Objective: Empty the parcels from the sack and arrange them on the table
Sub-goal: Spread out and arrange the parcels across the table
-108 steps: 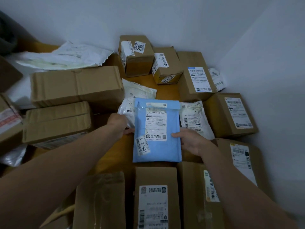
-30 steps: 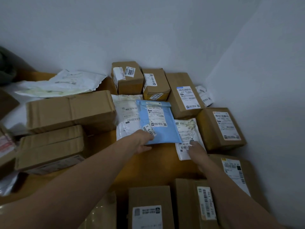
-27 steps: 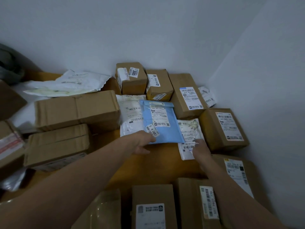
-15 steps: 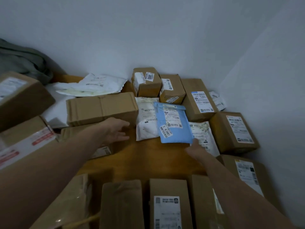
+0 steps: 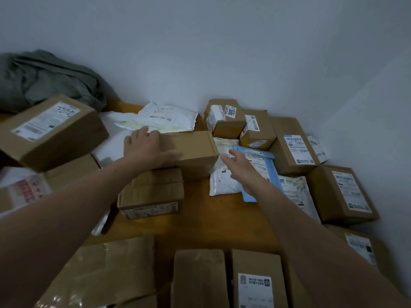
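Dim table (image 5: 200, 221), left hand (image 5: 145, 150) flat on long box (image 5: 195, 150), right hand (image 5: 242, 172) spread, half-hiding blue mailer (image 5: 271, 174)

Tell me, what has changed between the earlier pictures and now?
The blue mailer was pushed farther back onto the white bags. The left hand let go and now rests on the long cardboard box. The right hand hovers open over the mailer. Other boxes stayed.

The left grip (image 5: 148, 150) reaches forward, palm down, fingers spread; the right grip (image 5: 243, 172) extends alongside, palm down, fingers straight.
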